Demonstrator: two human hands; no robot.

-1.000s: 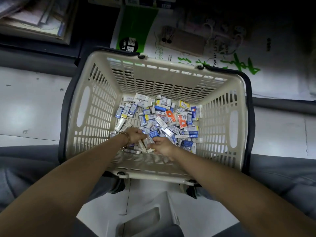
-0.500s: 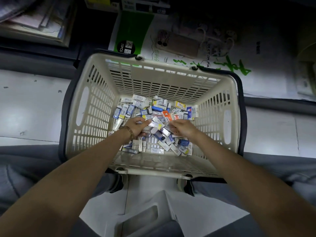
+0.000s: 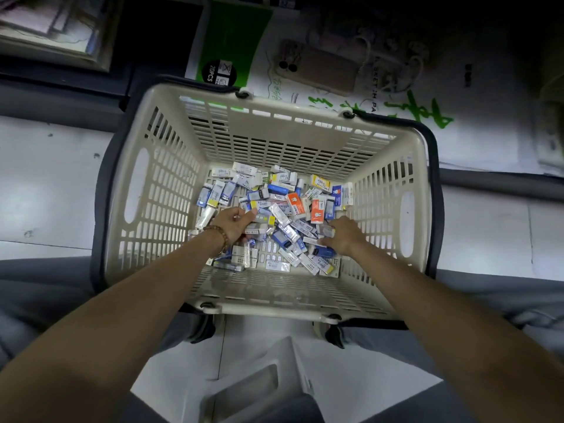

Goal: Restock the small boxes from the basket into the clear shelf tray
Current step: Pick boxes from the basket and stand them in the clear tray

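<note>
Both hands are down inside the beige basket (image 3: pixel 164 190), which sits on the floor between the person's knees. The small boxes (image 3: pixel 274 215) lie in a loose, overlapping heap on its slatted bottom, thickest through the middle and toward the far wall.

The left hand (image 3: pixel 235 224), with a bead bracelet (image 3: pixel 218 236) at its wrist, sits knuckles-up on the left side of the heap. Its fingers curl down round a few boxes under the palm. The right hand (image 3: pixel 340 236) lies on the right side of the heap, thumb stretched leftward along a box. Its fingers are hidden behind the back of the hand, so whether they grasp anything cannot be told.

The clear shelf tray is not identifiable in this view. A white plastic piece (image 3: pixel 259 386) near the person's feet is too unclear to name.

The likely trouble is in the lift. The boxes are small, slick-looking and lie at every angle, so a loose handful could shed some back into the heap or over the rim onto the floor. Scooping with both hands at once could also crush a box or mix in different kinds, such as the orange box (image 3: pixel 317 210).
</note>
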